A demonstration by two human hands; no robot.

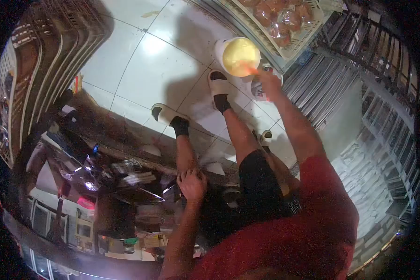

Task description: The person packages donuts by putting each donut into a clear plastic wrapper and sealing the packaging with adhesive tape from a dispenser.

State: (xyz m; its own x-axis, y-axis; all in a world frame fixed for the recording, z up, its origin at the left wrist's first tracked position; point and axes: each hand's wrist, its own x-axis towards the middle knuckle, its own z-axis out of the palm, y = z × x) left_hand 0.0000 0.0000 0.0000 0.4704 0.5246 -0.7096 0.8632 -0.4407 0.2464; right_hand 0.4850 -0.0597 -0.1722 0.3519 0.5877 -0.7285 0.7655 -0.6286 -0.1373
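My right hand (pixel 269 84) is closed around an orange-red utensil (pixel 250 69), whose exact kind is blurred. The utensil's end reaches into a white bucket (pixel 220 50) of smooth, pale yellow mixture (pixel 240 49). Just below my right hand stands a second white container (pixel 257 90) with dark print, partly covered by the hand. My left hand (pixel 192 185) lies on my bent knee with its fingers spread, holding nothing.
Packaged buns fill a pale crate (pixel 318 22) beyond the bucket. Stacked crates (pixel 70 35) stand at the left. Metal trays (pixel 318 84) and racks (pixel 385 112) line the right. Another shoe (pixel 266 137) shows beside my leg. A cluttered surface (pixel 126 210) lies lower left.
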